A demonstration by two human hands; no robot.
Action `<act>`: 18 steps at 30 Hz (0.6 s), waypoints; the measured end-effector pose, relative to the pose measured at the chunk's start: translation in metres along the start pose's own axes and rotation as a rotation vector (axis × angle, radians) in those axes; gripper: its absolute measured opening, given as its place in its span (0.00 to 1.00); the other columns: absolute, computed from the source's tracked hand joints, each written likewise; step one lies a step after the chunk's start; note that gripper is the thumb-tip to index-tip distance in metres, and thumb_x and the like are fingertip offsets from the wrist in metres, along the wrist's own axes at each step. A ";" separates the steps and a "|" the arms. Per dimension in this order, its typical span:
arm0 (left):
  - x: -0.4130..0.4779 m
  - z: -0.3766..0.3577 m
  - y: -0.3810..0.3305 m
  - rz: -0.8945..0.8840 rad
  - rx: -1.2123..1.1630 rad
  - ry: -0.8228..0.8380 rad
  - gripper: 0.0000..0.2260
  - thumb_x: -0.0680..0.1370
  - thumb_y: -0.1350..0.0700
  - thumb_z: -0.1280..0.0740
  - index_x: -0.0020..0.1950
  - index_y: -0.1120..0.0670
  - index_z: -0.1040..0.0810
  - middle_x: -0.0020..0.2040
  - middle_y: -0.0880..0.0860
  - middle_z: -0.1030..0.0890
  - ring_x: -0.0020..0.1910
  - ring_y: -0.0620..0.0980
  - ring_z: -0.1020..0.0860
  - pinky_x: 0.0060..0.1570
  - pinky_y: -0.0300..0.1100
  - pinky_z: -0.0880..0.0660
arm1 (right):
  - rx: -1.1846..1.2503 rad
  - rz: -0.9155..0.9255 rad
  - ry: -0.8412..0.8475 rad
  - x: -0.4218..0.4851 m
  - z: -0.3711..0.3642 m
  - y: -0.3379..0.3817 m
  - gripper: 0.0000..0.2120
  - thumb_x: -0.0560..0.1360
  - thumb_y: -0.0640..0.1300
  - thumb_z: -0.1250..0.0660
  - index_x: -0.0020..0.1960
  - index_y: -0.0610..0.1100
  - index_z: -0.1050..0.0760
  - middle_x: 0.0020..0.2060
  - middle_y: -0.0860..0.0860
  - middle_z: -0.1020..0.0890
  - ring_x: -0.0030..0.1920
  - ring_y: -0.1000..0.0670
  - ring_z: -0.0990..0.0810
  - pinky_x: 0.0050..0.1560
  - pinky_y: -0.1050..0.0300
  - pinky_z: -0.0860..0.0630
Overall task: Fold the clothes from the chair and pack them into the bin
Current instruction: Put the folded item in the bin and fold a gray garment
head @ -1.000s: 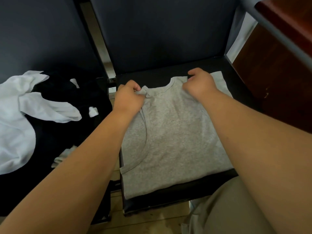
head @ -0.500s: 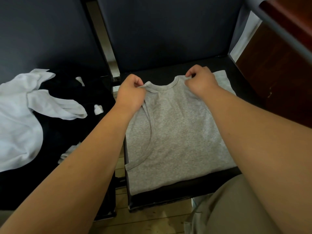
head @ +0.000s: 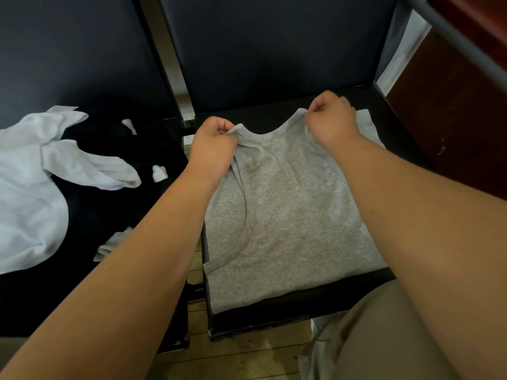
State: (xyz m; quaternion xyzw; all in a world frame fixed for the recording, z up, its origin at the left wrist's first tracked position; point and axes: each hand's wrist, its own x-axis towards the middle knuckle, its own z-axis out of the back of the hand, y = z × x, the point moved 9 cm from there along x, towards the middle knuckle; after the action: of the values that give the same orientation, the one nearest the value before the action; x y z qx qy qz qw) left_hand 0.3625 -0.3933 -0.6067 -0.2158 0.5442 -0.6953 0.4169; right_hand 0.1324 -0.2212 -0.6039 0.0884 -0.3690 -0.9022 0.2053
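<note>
Waiting on the left chair [head: 68,50], white clothes [head: 30,187] and something black [head: 115,149] lie in a loose heap, not yet folded. The black piece is hard to separate from the dark seat. The left hand [head: 212,149] pinches one shoulder of the grey shirt [head: 288,215], with the fingers curled on the cloth. The shirt lies flat on the right chair [head: 274,320]. The right hand [head: 332,122] pinches the other shoulder in the same way. The work seems to be at an early stage. No bin is in view, and the right arm hides the shirt's right edge.
</note>
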 end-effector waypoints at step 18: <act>-0.039 0.061 0.009 0.016 0.547 0.084 0.11 0.78 0.57 0.34 0.59 0.47 0.27 0.53 0.46 0.21 0.56 0.53 0.19 0.68 0.62 0.25 | -0.178 0.095 0.158 -0.042 -0.026 0.077 0.11 0.82 0.40 0.36 0.58 0.44 0.16 0.56 0.45 0.16 0.57 0.44 0.18 0.56 0.49 0.19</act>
State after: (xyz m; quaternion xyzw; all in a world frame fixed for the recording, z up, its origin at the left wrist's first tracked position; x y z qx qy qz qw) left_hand 0.4336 -0.3976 -0.5903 -0.0619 0.3548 -0.8213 0.4424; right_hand 0.2020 -0.2693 -0.5681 0.1232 -0.2740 -0.9107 0.2834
